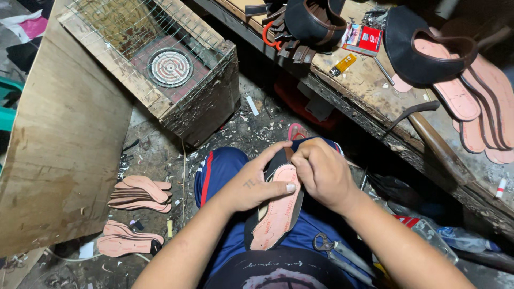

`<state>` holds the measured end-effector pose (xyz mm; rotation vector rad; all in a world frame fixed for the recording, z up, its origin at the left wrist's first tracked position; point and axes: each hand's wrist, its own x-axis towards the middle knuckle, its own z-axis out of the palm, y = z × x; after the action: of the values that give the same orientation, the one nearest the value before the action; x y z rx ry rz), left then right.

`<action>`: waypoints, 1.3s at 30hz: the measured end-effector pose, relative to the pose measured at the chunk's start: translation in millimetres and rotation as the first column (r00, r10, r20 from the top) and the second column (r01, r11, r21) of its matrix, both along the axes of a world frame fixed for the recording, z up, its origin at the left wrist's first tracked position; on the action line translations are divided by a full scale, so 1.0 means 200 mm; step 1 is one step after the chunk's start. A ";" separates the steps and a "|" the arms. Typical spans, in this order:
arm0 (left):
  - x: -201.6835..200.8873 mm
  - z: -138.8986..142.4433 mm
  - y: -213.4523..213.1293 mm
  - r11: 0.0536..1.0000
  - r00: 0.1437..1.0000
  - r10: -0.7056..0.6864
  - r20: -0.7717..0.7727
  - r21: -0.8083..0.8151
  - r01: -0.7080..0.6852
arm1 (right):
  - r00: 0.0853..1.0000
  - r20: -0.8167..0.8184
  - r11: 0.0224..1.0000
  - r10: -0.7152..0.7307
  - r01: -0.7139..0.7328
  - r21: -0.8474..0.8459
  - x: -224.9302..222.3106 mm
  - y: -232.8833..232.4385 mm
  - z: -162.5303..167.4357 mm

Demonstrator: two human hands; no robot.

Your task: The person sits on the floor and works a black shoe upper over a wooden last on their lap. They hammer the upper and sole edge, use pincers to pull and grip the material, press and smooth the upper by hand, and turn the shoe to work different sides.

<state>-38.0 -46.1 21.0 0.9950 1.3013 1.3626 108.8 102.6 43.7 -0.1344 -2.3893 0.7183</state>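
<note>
Both hands meet over the lap on one sole (278,211). The left hand (251,184) has its grip pinching the sole's edge, thumb flat across the pink face; the right hand (321,174) curls its fingers tight at the toe end, at 12 o'clock. Scissors (334,251) lie at 4 o'clock, the tabletop (369,85) edge at 1 o'clock, floor open at 9 o'clock

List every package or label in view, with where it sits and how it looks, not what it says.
Small flat packet: on the workbench at top, between the two dark shoe uppers; rectangular, red with white markings.
Second packet: just left of the red one, partly under it; pale with mixed colours, too small to tell more.
Red packet: on the floor right of the right hand's forearm, among clear plastic; only a red corner shows.
No signs or screens.
</note>
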 end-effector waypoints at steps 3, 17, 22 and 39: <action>0.01 0.00 0.00 1.000 0.997 0.013 -0.071 -0.008 -0.014 | 0.995 0.091 0.983 -0.045 0.061 -0.173 0.01 0.01 -0.02; -0.19 0.17 -0.23 0.946 0.920 0.324 -0.221 0.057 -0.320 | 0.666 0.323 0.728 -0.673 0.675 0.125 0.54 0.70 -0.07; -0.26 0.08 -0.29 0.894 0.873 0.448 -0.195 0.065 -0.444 | 0.614 0.349 0.693 -0.708 0.699 0.176 0.63 1.04 -0.19; -0.27 0.01 -0.40 0.878 0.874 0.478 -0.089 0.009 -0.479 | 0.596 0.213 0.543 -0.774 0.453 0.707 -0.14 1.24 -0.10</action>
<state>-92.3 -125.2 23.7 0.7534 1.6994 1.6901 80.8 350.7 23.4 -1.0049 -2.6200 -0.5174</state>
